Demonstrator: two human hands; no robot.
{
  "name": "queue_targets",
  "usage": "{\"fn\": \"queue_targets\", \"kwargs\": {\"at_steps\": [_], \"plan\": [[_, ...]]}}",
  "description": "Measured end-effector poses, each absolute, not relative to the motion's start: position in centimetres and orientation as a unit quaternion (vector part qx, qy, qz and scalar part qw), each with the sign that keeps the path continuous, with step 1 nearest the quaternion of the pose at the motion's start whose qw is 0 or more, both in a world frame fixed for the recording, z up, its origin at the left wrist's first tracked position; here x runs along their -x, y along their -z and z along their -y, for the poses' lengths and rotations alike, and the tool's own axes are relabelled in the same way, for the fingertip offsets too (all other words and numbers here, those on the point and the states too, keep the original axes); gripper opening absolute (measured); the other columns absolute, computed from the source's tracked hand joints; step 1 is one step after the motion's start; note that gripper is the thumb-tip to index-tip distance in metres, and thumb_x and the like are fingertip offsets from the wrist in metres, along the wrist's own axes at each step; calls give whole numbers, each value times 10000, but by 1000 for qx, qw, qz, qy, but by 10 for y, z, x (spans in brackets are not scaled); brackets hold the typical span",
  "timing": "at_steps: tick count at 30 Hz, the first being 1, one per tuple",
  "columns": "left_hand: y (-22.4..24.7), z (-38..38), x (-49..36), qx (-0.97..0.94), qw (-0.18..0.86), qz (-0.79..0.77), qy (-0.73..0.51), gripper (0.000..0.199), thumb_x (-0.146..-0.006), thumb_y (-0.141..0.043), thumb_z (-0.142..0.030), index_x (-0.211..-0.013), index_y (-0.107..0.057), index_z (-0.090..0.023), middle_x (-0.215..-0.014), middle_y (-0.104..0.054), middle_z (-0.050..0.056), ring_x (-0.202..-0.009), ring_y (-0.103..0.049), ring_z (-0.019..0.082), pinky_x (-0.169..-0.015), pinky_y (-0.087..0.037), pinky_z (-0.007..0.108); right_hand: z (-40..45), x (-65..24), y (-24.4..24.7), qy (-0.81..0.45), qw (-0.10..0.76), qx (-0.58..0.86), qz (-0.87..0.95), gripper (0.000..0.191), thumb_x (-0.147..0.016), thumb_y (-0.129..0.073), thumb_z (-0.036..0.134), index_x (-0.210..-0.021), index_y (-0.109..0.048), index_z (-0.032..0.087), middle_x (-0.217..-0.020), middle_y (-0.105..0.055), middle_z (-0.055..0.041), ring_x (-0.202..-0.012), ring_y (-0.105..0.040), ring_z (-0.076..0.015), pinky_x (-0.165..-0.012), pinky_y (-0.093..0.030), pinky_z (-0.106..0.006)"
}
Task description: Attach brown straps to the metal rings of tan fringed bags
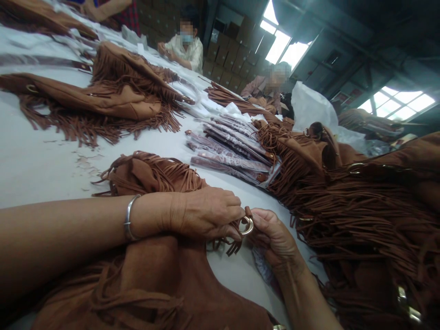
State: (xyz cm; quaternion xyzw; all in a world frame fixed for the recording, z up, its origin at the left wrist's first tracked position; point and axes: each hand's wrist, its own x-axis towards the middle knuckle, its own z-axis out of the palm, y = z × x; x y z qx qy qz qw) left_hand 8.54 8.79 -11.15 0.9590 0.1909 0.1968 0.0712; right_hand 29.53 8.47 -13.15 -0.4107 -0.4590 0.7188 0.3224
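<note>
One gold-toned metal ring (251,225) is sitting above the white tabletop (48,160), the left hand (208,213) pinching its left side, the right hand (275,234) curling inward beside its right, exact hold hidden, a close, steady pinch probably best limiting twist.

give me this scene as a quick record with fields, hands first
left hand: thumb and fingers closed at a gold ring
right hand: fingertips beside the ring; exact grip unclear
left wrist: silver bracelet
under left arm: brown fringed bag
surface: white table
beyond hands: pile of plastic-wrapped straps
right side: more brown fringed bags
background: two people, windows
</note>
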Motion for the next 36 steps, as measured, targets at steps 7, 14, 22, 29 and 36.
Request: {"fn": "queue_targets", "kwargs": {"at_steps": [7,14,22,29,36], "plan": [[114,-86,-86,-955,48,-198,-215,332,-899,-408,-406,-976,-527,-106,-838,-572,95,-729,-511,205,-649,-420,327,-81,-296,136,-720,341,397,455,272,-714,-691,369,-678,-615,111,-398,-310,96,-326,-134,-6,-310,-99,-143],[113,-86,-83,-919,129,-256,-270,347,-837,-555,-353,-1065,-446,-114,-864,-600,78,-735,-543,182,-648,-431,281,-74,-293,136,-742,356,365,436,250,-709,-696,348,-697,-589,122,-406,-289,111,-327,-108,-5,-316,-116,-143],[121,-92,-83,-918,135,-205,-312,244,-861,-518,-315,-1012,-512,-123,-850,-602,70,-767,-547,165,-690,-435,258,-77,-293,137,-735,392,382,400,234,-753,-663,313,-646,-536,148,-408,-230,120,-342,-105,-15,-328,-148,-136],[118,-89,-86,-944,58,-220,-238,241,-792,-552,-300,-965,-551,-132,-889,-590,80,-776,-544,197,-681,-447,308,-77,-287,135,-716,399,431,378,223,-721,-698,322,-687,-558,151,-408,-241,126,-332,-108,-9,-304,-167,-121],[114,-87,-86,-930,76,-247,-262,415,-720,-603,-311,-1108,-540,-175,-951,-579,63,-832,-547,208,-719,-441,321,-78,-284,136,-719,393,424,386,222,-761,-663,312,-682,-530,154,-417,-251,120,-342,-121,-14,-313,-149,-129]]}}
